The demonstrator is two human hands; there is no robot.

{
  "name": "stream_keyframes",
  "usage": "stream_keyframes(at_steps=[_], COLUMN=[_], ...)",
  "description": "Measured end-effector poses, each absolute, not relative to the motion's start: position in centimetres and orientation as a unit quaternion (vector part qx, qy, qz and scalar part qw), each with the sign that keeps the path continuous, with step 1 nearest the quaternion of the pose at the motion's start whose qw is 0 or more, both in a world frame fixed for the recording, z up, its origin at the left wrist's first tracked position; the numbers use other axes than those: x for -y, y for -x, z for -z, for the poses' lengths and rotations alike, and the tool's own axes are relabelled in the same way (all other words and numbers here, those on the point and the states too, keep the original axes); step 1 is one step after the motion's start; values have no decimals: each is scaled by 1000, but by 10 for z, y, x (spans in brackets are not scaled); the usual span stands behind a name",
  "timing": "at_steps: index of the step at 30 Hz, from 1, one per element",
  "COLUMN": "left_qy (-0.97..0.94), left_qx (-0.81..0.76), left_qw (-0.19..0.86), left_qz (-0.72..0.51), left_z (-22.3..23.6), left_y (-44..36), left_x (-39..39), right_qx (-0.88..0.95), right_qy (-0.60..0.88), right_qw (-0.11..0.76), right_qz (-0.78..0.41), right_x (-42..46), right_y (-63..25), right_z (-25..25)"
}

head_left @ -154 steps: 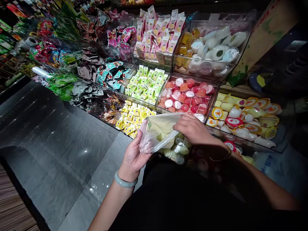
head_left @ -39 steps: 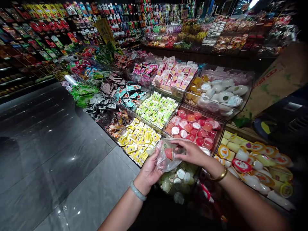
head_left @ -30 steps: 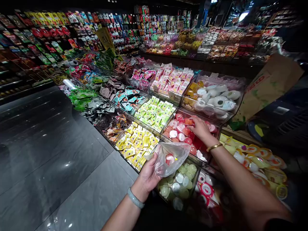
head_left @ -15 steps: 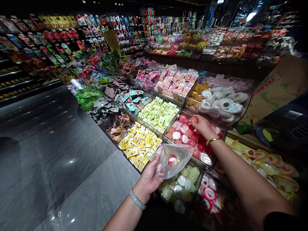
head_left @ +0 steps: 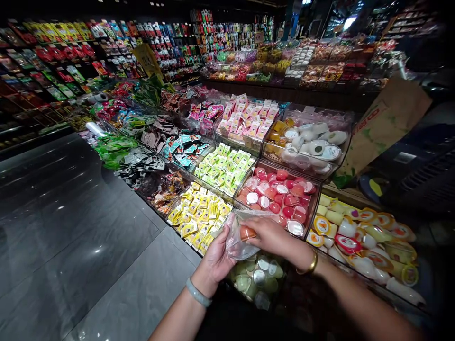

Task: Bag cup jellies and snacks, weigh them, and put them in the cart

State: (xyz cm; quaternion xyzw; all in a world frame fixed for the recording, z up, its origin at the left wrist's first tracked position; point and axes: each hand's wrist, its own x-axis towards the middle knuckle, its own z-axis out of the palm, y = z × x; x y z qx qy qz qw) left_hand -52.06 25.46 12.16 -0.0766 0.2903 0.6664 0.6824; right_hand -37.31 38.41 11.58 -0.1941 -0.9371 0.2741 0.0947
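Observation:
My left hand (head_left: pixel 215 258) grips the rim of a thin clear plastic bag (head_left: pixel 235 238) above the front bins. My right hand (head_left: pixel 270 234) is at the bag's mouth, fingers closed on an orange-red jelly cup (head_left: pixel 246 232) that sits just inside the bag. Right behind the hands is a clear bin (head_left: pixel 313 208) filled with red and pink jelly cups (head_left: pixel 280 196). Below the bag a bin holds green jelly cups (head_left: pixel 258 279).
Clear bins of wrapped sweets run along the counter: yellow packets (head_left: pixel 197 218), green packets (head_left: pixel 223 168), pink packets (head_left: pixel 247 121), white cups (head_left: pixel 313 139), mixed cups (head_left: pixel 362 234). Glossy grey floor (head_left: pixel 71 227) lies left. A cardboard box (head_left: pixel 384 123) leans at right.
My right hand came back from the red jelly bin with a cup and brought it to the bag's mouth. The left hand kept hold of the bag.

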Motion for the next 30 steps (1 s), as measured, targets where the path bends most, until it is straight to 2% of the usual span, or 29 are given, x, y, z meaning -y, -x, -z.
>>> stream_keyframes(at_steps=[2,4,7,9,11,15,19,22,24,27,30], left_qy=[75,73,70,69,69,72,60,56,60,58,55], left_qx=[-291,-290,-292,-289,-286,-288,-293,-297,-295,-288,-284], left_qw=[685,685,690,696,698,693,694,690,689,693,692], left_qz=[-664,-664,-659,-653,-652,-657,-655,-658,-659,-658,-662], left_z=[-123,-124,-124,-122,-121,-118,-118,-120,-122,-125,-125], left_y=[522,523,524,525,526,526,526,525,524,523,522], left_x=[-255,-254,-254,-253,-253,-254,-254,-254,-255,-256,-258], right_qx=[925,902,872,856,833,834,840,823,811,795,775], right_qy=[186,219,368,468,531,539,527,548,542,485,408], right_qw=[126,192,261,213,150,95,98,147,219,320,311], right_qz=[-306,-318,-189,-53,29,66,77,40,-19,-173,-369], right_x=[-395,-418,-466,-496,-518,-533,-533,-533,-528,-505,-464], right_y=[369,358,331,312,297,288,290,289,290,301,323], right_z=[-120,-125,-123,-114,-101,-79,-75,-83,-92,-104,-110])
